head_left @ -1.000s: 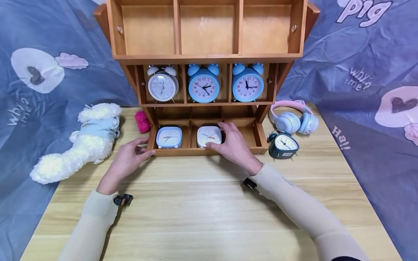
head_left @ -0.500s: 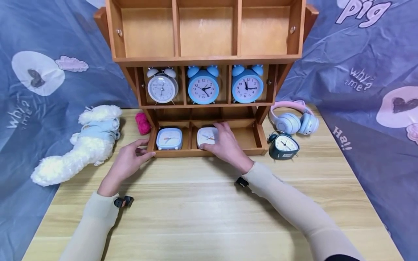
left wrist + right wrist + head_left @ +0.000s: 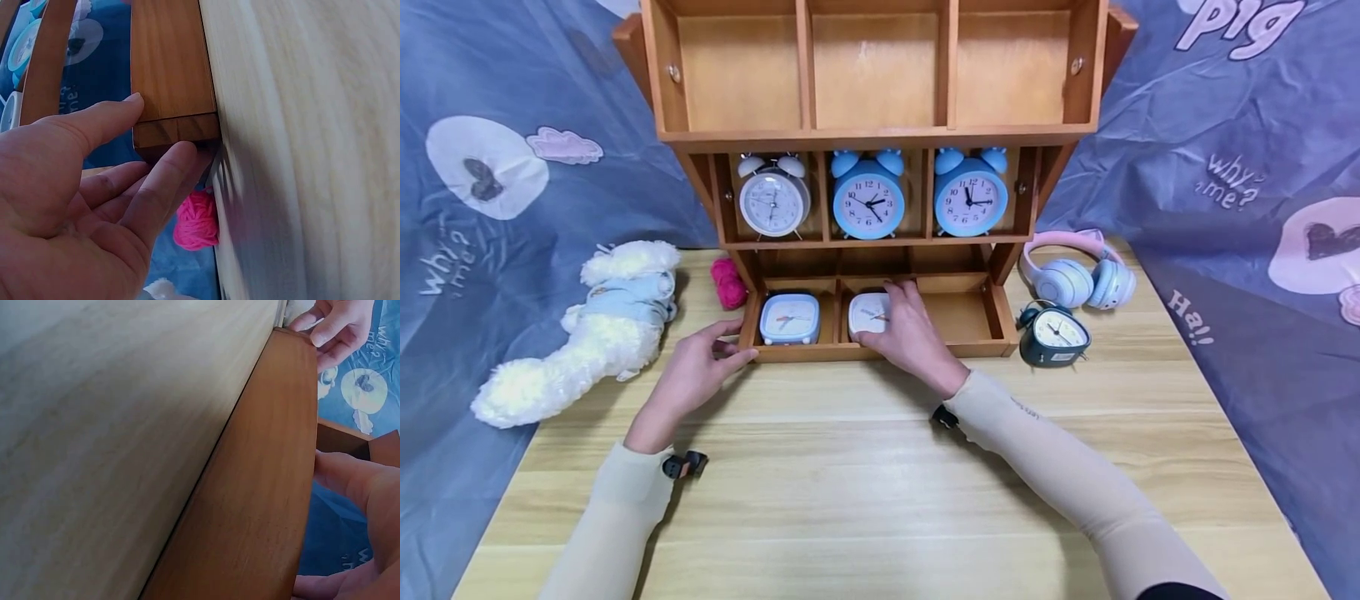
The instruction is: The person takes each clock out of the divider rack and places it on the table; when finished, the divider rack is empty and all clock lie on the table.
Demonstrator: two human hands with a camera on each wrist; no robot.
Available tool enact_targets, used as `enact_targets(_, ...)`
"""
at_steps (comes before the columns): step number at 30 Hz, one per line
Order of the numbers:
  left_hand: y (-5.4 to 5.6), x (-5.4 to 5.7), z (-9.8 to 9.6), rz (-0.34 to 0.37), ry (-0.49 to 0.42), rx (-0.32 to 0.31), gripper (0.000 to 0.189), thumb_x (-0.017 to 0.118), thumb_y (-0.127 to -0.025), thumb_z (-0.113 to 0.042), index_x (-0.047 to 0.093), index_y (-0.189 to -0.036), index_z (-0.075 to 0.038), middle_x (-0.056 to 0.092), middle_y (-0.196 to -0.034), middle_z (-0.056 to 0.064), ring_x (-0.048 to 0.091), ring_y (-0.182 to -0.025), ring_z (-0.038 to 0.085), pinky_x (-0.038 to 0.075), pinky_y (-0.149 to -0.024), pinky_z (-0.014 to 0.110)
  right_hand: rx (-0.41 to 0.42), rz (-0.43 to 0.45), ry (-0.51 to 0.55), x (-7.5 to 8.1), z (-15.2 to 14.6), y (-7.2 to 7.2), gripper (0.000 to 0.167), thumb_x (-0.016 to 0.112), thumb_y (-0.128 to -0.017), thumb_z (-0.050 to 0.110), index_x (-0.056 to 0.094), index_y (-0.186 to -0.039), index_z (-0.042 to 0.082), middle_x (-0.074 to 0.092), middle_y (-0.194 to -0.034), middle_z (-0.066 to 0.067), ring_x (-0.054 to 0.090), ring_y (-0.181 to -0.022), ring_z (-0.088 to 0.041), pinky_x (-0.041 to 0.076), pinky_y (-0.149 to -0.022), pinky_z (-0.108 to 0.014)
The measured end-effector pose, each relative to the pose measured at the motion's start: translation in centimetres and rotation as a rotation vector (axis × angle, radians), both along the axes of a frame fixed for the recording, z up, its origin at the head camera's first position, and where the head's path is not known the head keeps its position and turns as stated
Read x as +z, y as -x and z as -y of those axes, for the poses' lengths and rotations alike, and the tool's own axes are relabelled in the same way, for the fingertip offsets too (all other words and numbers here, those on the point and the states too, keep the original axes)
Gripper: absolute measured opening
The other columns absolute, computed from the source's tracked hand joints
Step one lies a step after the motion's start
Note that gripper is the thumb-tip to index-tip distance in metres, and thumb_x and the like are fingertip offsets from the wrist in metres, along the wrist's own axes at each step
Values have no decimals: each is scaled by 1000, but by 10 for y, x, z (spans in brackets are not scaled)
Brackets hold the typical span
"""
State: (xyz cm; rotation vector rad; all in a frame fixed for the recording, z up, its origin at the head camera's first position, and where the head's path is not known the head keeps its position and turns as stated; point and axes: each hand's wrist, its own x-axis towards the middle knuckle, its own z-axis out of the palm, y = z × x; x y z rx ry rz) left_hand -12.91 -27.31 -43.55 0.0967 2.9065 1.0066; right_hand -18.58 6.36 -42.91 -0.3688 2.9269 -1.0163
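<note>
My right hand holds a white square alarm clock in the middle compartment of the bottom tier of the wooden shelf. Its palm and fingers cover the clock's right side. In the right wrist view the front board hides the clock. With thumb and fingers, my left hand grips the left front corner of that tier; the left wrist view shows the thumb at the board's edge and fingertips against its end. A pale blue square alarm clock lies in the bottom left compartment.
One white twin-bell clock and two blue ones stand on the middle tier. Right of the shelf are a dark green alarm clock and headphones. Pink yarn and a white plush toy lie left.
My right hand has moved slightly left with the white square clock, bringing it closer to the compartment's left divider. The left hand stays at the shelf corner.
</note>
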Motion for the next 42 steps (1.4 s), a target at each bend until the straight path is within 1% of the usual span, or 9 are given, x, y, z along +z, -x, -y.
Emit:
enact_targets(9, 0, 0, 1, -13, -8, -10, 65, 78, -108, -30, 56, -161, 1, 77, -134, 29, 79, -118, 45, 65, -94, 59, -18, 33, -82, -4, 12, 8, 117, 95, -87, 51, 37, -167, -11, 40, -171, -30, 56, -150, -44, 51, -125, -52)
enact_targets(10, 0, 0, 1, -15, -5, -11, 65, 78, -108, -30, 56, -161, 1, 77, -135, 29, 79, -118, 45, 65, -94, 59, -17, 23, -88, -12, 11, 13, 121, 94, -86, 58, 37, -168, -10, 40, -172, -30, 56, -151, -42, 51, -125, -50)
enact_targets(13, 0, 0, 1, -13, -1, -9, 65, 78, -108, -31, 56, -161, 1, 77, -135, 29, 79, -117, 44, 65, -94, 58, -25, 23, -113, -19, 13, 18, 122, 94, -84, 61, 39, -167, -10, 42, -171, -30, 56, -150, -42, 52, -125, -50)
enact_targets(16, 0, -1, 1, -13, 0, -4, 65, 78, -108, -30, 56, -161, 1, 78, -133, 29, 79, -117, 44, 65, -94, 58, -21, 22, -115, -18, 15, 19, 120, 94, -84, 60, 40, -166, -11, 44, -169, -31, 56, -148, -43, 51, -125, -50)
enact_targets(18, 1, -1, 1, -14, -5, -4, 65, 78, -108, -30, 56, -161, 2, 78, -133, 29, 79, -117, 45, 65, -94, 59, -27, 27, -113, -9, 17, 14, 116, 95, -85, 53, 41, -164, -12, 45, -167, -32, 56, -147, -45, 51, -125, -53)
enact_targets(19, 1, -1, 1, -16, -8, -6, 65, 78, -108, -30, 56, -161, 2, 77, -133, 29, 79, -118, 45, 65, -94, 59, -32, 7, -114, -14, 16, 16, 116, 94, -84, 56, 42, -164, -11, 46, -166, -32, 57, -145, -45, 52, -124, -52)
enact_targets(20, 1, -1, 1, -17, -8, -7, 65, 78, -108, -30, 55, -161, 2, 78, -133, 29, 79, -118, 45, 65, -95, 59, -33, 12, -103, -8, 16, 12, 114, 95, -85, 52, 42, -164, -12, 46, -166, -32, 56, -147, -45, 51, -125, -53)
enact_targets(33, 1, 0, 2, -17, -17, -11, 66, 78, -109, -30, 55, -162, 1, 78, -133, 29, 79, -118, 45, 65, -94, 59, -36, -119, -32, -6, 12, 4, 100, 97, -85, 40, 50, -158, -8, 54, -156, -28, 63, -134, -43, 57, -117, -54)
enact_targets(42, 1, -2, 2, -14, -17, -6, 66, 78, -108, -31, 56, -161, 1, 79, -129, 28, 79, -119, 45, 65, -94, 59, -34, -130, 21, 2, 5, -1, 93, 96, -86, 40, 56, -155, -6, 52, -161, -25, 58, -144, -41, 54, -120, -55)
